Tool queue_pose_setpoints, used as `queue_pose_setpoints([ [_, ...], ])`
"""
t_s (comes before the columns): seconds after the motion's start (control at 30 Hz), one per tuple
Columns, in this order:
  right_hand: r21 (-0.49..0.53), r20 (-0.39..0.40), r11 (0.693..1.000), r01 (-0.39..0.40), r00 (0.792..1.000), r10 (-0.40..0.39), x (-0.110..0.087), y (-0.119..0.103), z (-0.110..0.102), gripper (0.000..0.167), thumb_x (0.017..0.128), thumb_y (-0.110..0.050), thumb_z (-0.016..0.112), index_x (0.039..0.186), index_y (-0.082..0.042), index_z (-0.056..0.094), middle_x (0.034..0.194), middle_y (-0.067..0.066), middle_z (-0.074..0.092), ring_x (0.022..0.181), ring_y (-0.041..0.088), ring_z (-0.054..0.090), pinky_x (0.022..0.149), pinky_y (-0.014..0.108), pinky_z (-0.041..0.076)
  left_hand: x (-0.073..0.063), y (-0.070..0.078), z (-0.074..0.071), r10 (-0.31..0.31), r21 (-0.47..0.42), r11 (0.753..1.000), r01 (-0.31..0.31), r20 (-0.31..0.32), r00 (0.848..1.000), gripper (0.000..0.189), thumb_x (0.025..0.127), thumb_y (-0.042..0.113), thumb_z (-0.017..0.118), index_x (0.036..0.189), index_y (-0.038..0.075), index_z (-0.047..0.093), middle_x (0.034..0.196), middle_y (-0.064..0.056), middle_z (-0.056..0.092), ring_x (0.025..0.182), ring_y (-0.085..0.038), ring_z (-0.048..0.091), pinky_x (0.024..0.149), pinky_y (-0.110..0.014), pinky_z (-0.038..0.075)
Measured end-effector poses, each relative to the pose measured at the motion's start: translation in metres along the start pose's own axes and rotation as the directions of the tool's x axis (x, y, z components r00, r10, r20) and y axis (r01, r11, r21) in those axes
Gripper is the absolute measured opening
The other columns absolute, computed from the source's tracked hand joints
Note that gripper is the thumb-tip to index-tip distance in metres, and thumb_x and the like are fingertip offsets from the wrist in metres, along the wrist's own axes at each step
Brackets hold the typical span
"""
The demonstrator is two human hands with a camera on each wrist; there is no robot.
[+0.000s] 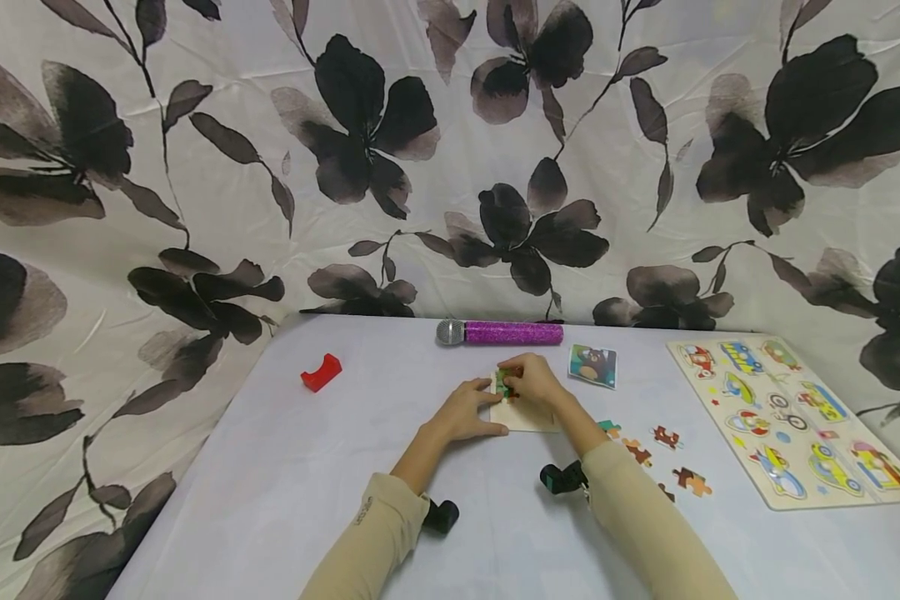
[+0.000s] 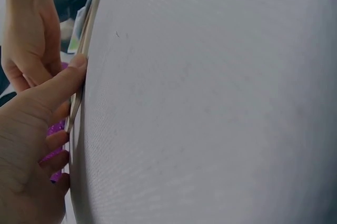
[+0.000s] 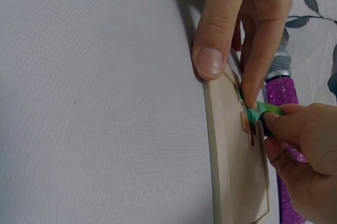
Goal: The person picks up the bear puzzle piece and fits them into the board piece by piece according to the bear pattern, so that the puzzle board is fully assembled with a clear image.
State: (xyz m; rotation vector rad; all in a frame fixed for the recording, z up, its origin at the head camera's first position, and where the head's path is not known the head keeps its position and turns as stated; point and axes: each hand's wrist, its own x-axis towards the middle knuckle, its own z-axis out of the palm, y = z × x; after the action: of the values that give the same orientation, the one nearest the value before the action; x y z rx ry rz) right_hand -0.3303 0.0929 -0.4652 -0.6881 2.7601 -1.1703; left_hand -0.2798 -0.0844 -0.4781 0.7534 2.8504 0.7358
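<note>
Puzzle piece (image 1: 505,384) between both hands

A white backdrop cloth (image 1: 630,167) printed with black and grey-brown flowers hangs behind a pale lavender-grey table (image 1: 270,467). On it lie a glittery purple microphone (image 1: 501,333) with a silver head, a red block (image 1: 321,372), a pale beige puzzle tray (image 1: 527,415) and a green puzzle piece (image 3: 261,111). A cream board (image 1: 795,417) carries multicoloured vehicle shapes. Both sleeves (image 1: 645,525) are beige.
</note>
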Motion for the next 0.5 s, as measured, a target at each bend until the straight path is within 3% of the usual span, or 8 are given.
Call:
queue_pose_setpoints([
  [0.1, -0.044, 0.029, 0.999, -0.003, 1.0, 0.004, 0.0028, 0.0007, 0.0009, 0.029, 0.085, 0.001, 0.064, 0.114, 0.003, 0.065, 0.108, 0.02, 0.065, 0.073, 0.017, 0.055, 0.063, 0.024, 0.046, -0.0005, 0.0006, -0.0001, 0.006, 0.001, 1.0, -0.006, -0.001, 1.0, 0.063, 0.077, 0.044, 0.075, 0.127, 0.009, 0.06, 0.142, -0.019, 0.042, 0.132, -0.036, 0.037, 0.108, -0.047, 0.03],
  [0.23, -0.096, 0.061, 0.995, 0.023, 0.998, -0.017, 0.0049, 0.0014, 0.0019, 0.031, 0.084, 0.0, 0.066, 0.114, 0.002, 0.066, 0.104, 0.018, 0.061, 0.078, 0.018, 0.054, 0.067, 0.025, 0.046, -0.0002, 0.0003, 0.0004, 0.015, 0.003, 1.0, -0.015, -0.001, 1.0, 0.063, 0.077, 0.045, 0.074, 0.126, 0.009, 0.061, 0.142, -0.019, 0.042, 0.132, -0.036, 0.037, 0.108, -0.048, 0.03],
  [0.5, -0.089, -0.024, 0.996, -0.005, 1.0, 0.003, 0.0023, 0.0033, 0.0003, 0.031, 0.082, -0.008, 0.071, 0.109, 0.006, 0.066, 0.096, 0.016, 0.066, 0.082, 0.025, 0.058, 0.075, 0.035, 0.049, 0.0001, -0.0015, 0.0012, 0.019, 0.006, 1.0, -0.019, -0.015, 1.0, 0.062, 0.076, 0.045, 0.075, 0.125, 0.009, 0.062, 0.141, -0.02, 0.043, 0.132, -0.036, 0.037, 0.108, -0.048, 0.029],
])
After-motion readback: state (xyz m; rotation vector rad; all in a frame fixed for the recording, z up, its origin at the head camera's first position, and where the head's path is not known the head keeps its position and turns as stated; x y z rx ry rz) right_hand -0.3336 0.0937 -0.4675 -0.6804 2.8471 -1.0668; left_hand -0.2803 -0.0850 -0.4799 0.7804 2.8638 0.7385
